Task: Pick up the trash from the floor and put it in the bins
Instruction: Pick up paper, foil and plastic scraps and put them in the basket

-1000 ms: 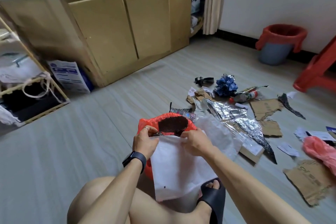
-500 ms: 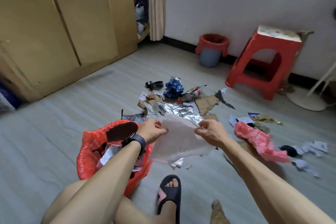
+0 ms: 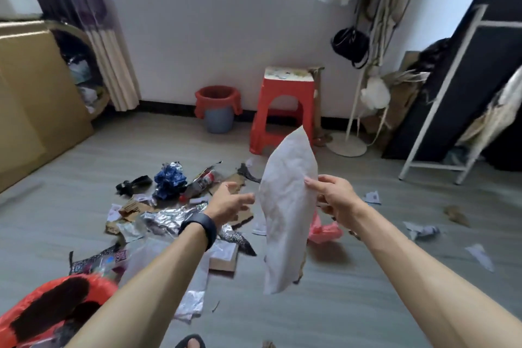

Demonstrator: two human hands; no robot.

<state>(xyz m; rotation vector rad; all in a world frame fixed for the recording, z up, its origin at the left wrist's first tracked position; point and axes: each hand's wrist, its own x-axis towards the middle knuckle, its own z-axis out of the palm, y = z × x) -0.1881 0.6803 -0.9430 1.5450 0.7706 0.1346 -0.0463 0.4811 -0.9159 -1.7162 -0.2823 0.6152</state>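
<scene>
Holding the white paper bag [image 3: 285, 212] alone now, the right hand [image 3: 336, 198] pinches its right edge, and the bag hangs upright in the air with one corner up and one down. Half a second ago both hands pinched its top edge. The left hand [image 3: 228, 203] has since let go and hovers just left of the bag with its fingers spread, not touching it. The red-lined bin [image 3: 34, 311], earlier under the left wrist, now sits low and left of the left forearm, well apart from the bag. Foil [image 3: 169, 216], a blue crumpled wrapper [image 3: 171, 181] and cardboard scraps crowd the floor [image 3: 353, 305] beyond the left hand. A pink plastic bag [image 3: 324, 230] lies under the right hand. Right of the right forearm the floor is mostly bare, with a few paper scraps. A second bin [image 3: 219, 110] and a red stool [image 3: 285, 104] stand by the far wall.
</scene>
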